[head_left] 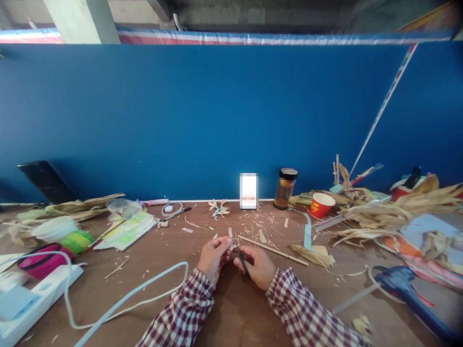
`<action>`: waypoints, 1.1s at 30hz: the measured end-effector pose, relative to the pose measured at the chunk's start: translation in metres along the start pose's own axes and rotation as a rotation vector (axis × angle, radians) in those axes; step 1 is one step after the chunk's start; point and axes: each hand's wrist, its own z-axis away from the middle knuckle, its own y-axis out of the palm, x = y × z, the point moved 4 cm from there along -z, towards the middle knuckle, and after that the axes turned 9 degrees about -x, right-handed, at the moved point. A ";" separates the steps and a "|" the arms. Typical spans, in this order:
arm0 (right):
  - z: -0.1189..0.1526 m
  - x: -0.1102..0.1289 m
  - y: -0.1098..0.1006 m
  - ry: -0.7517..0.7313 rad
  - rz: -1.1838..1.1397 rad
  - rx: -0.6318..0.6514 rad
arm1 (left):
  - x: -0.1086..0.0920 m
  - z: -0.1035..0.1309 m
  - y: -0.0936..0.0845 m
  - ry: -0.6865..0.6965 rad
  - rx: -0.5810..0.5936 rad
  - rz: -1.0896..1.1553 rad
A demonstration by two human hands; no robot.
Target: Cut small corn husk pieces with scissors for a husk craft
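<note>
Low over the brown table, my left hand pinches a small pale strip of dried husk between thumb and fingertips. Close by on the right, my right hand is closed around dark-handled scissors, whose tips point at the husk strip; whether the blades touch it I cannot tell. Just beyond my hands lies a thin stick among scattered husk clippings. Farther back sits a husk piece shaped like a leafy flower, with a light blue bit at its middle.
A glue gun and dried corn husks lie on the right. A red paper cup and lidded jar stand behind. At left are a white power strip, a looping cable and a pink pouch.
</note>
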 end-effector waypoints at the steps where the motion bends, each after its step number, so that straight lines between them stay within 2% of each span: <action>1: 0.000 0.000 0.000 -0.001 0.008 -0.004 | 0.000 0.000 0.000 0.000 0.002 0.002; 33: 0.000 0.007 -0.003 0.006 -0.009 0.016 | -0.002 0.002 0.001 0.006 0.004 -0.010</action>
